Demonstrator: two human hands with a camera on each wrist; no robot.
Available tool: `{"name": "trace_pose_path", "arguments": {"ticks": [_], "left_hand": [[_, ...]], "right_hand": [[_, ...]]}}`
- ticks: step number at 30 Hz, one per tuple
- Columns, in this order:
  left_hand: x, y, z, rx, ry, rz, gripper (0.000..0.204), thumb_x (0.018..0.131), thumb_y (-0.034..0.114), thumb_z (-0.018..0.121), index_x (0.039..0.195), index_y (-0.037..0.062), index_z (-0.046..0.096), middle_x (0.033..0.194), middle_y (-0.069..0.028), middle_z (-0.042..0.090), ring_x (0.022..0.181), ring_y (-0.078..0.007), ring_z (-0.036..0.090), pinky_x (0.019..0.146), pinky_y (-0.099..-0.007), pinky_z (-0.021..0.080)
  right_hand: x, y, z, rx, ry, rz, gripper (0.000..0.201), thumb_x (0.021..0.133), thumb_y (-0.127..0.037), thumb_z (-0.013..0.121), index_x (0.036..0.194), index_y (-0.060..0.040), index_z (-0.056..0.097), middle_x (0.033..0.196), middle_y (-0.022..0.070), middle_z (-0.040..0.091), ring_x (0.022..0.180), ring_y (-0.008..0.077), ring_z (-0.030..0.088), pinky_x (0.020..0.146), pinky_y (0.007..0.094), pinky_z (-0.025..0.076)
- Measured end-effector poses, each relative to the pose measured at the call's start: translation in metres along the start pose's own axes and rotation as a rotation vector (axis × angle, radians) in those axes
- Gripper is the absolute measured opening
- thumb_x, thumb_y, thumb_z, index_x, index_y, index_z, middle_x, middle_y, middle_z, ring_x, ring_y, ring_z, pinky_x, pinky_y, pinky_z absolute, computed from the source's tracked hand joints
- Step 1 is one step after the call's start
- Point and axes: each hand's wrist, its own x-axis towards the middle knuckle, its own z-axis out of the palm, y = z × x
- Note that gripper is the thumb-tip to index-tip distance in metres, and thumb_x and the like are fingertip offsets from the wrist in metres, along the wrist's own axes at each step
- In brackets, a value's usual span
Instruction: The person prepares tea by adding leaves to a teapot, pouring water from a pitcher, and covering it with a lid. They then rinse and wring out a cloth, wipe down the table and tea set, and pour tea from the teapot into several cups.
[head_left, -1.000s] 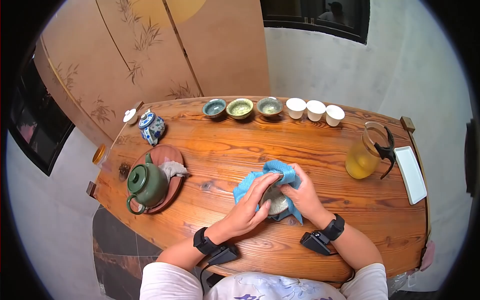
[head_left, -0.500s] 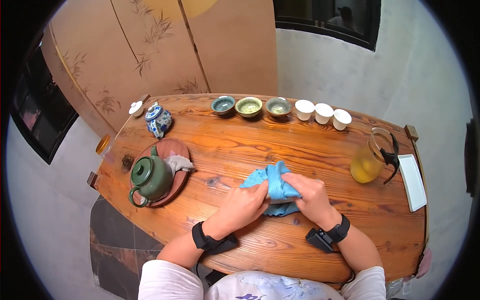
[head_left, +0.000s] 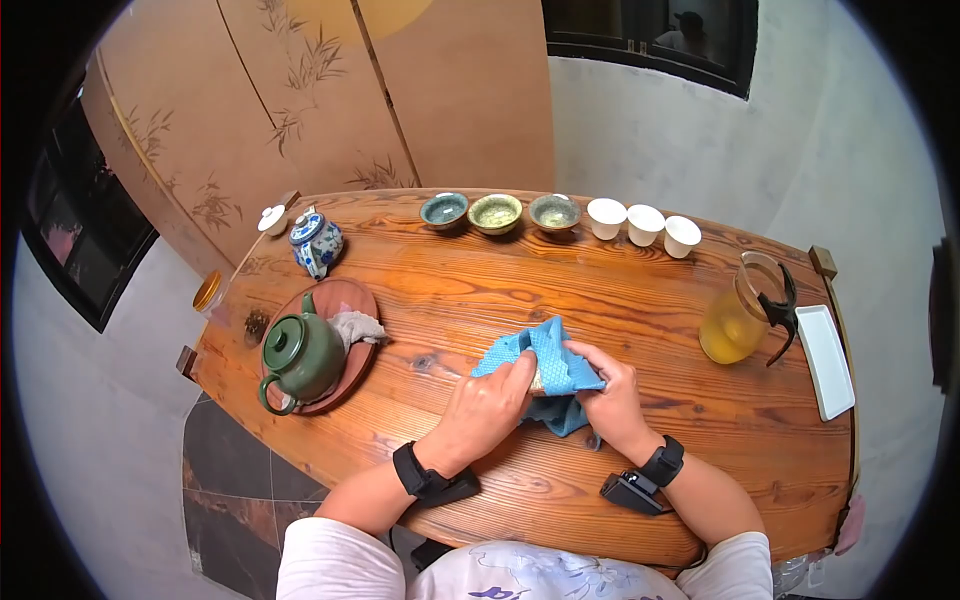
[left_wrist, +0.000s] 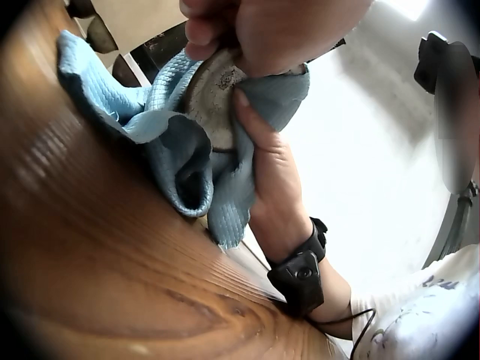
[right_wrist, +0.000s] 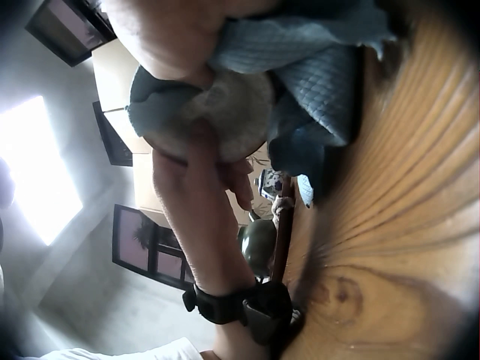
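Over the near middle of the table, both hands hold a small grey speckled bowl [left_wrist: 214, 97] wrapped partly in a blue textured cloth [head_left: 540, 358]. My left hand [head_left: 490, 410] grips the bowl from the left. In the right wrist view its thumb lies across the pale face of the bowl [right_wrist: 244, 112], fingers behind. My right hand [head_left: 615, 395] pinches the cloth against the bowl's right side, its thumb at the bowl in the left wrist view. Loose folds of cloth hang below the bowl. From the head, cloth and fingers hide most of the bowl.
A green teapot [head_left: 305, 360] sits on a round tray [head_left: 365, 370] with a greyish rag [head_left: 355, 327] at left. Behind it stands a blue-and-white teapot [head_left: 316, 243]. Several bowls and white cups [head_left: 607, 218] line the back edge. Rightward are a glass pitcher [head_left: 728, 330] and white tray [head_left: 826, 370].
The hands have turned the bowl within the cloth. Its speckled side, plain to see a second ago, is now mostly covered. The head view has shifted slightly.
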Motion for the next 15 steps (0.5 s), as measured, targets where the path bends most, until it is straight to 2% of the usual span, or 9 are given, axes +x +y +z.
{"name": "trace_pose_path", "arguments": {"ticks": [2,4,5,7,8,9,10,14,15], "left_hand": [[0.001,0.002,-0.002,-0.029,0.019,-0.023,0.027,0.076,0.005,0.052,0.102,-0.0004,0.047,0.063,-0.0127,0.055,0.048,-0.0242,0.056,0.041,-0.0344,0.043],[0.002,0.003,-0.004,-0.209,0.008,-0.137,0.024,0.078,0.004,0.049,0.101,0.0028,0.043,0.061,-0.0141,0.056,0.048,-0.0254,0.057,0.042,-0.0346,0.044],[0.002,0.004,-0.003,-0.21,0.008,-0.138,0.024,0.078,0.004,0.049,0.101,0.0028,0.043,0.061,-0.0141,0.056,0.048,-0.0254,0.057,0.042,-0.0346,0.044],[0.001,0.008,0.002,-0.654,-0.148,-0.527,0.02,0.082,0.006,0.048,0.1,0.0048,0.041,0.056,-0.0144,0.054,0.044,-0.0252,0.056,0.041,-0.0338,0.044],[0.002,0.011,0.004,-0.655,-0.148,-0.526,0.02,0.082,0.006,0.048,0.1,0.0048,0.041,0.056,-0.0144,0.054,0.044,-0.0252,0.056,0.041,-0.0338,0.044],[0.004,0.013,0.005,-0.809,-0.162,-0.647,0.019,0.082,0.008,0.049,0.099,0.005,0.041,0.055,-0.0142,0.053,0.042,-0.0251,0.055,0.04,-0.0338,0.043],[0.004,0.015,0.006,-0.963,-0.176,-0.769,0.019,0.083,0.01,0.05,0.099,0.0052,0.041,0.053,-0.014,0.052,0.039,-0.0251,0.053,0.04,-0.0338,0.043],[0.004,0.008,0.007,-0.898,-0.209,-0.736,0.024,0.084,0.014,0.053,0.102,0.0026,0.044,0.054,-0.0077,0.054,0.039,-0.0173,0.053,0.039,-0.0282,0.043],[0.003,0.002,0.005,-0.646,-0.179,-0.517,0.025,0.081,0.014,0.056,0.101,0.0031,0.045,0.056,-0.0092,0.054,0.042,-0.0202,0.054,0.041,-0.0303,0.043]], "right_hand": [[-0.002,0.003,0.002,0.05,0.01,0.05,0.03,0.072,0.001,0.061,0.102,-0.0018,0.058,0.091,0.0119,0.064,0.084,0.0154,0.061,0.071,0.0263,0.047],[-0.003,0.01,0.004,0.098,0.018,0.101,0.026,0.075,0.0,0.06,0.101,-0.0008,0.058,0.09,0.0099,0.064,0.083,0.0134,0.06,0.072,0.0258,0.047],[-0.003,0.016,0.006,0.238,-0.018,0.175,0.022,0.079,-0.004,0.058,0.1,0.0001,0.058,0.09,0.0077,0.063,0.083,0.0123,0.058,0.073,0.0256,0.046],[-0.006,0.021,0.009,0.377,-0.053,0.249,0.019,0.083,-0.007,0.056,0.1,0.001,0.057,0.091,0.0056,0.061,0.082,0.0112,0.056,0.074,0.0255,0.045],[-0.009,0.022,0.012,0.568,-0.034,0.376,0.019,0.085,-0.01,0.054,0.1,0.0012,0.056,0.092,0.0044,0.06,0.081,0.0112,0.055,0.075,0.0258,0.045],[-0.01,0.022,0.014,0.759,-0.012,0.504,0.019,0.087,-0.013,0.052,0.1,0.0013,0.055,0.093,0.0032,0.058,0.081,0.0113,0.054,0.075,0.0261,0.044],[-0.01,0.02,0.015,0.803,0.006,0.529,0.02,0.087,-0.013,0.052,0.101,0.001,0.054,0.095,0.0042,0.057,0.082,0.0123,0.054,0.075,0.0272,0.045],[-0.01,0.025,0.015,0.781,0.08,0.505,0.02,0.086,-0.011,0.053,0.102,0.0004,0.054,0.091,0.005,0.059,0.079,0.0116,0.054,0.073,0.0279,0.046],[-0.008,0.027,0.006,0.459,-0.01,0.326,0.021,0.083,-0.008,0.054,0.102,0.0001,0.054,0.09,0.0078,0.061,0.077,0.0135,0.056,0.072,0.0283,0.046]]}}
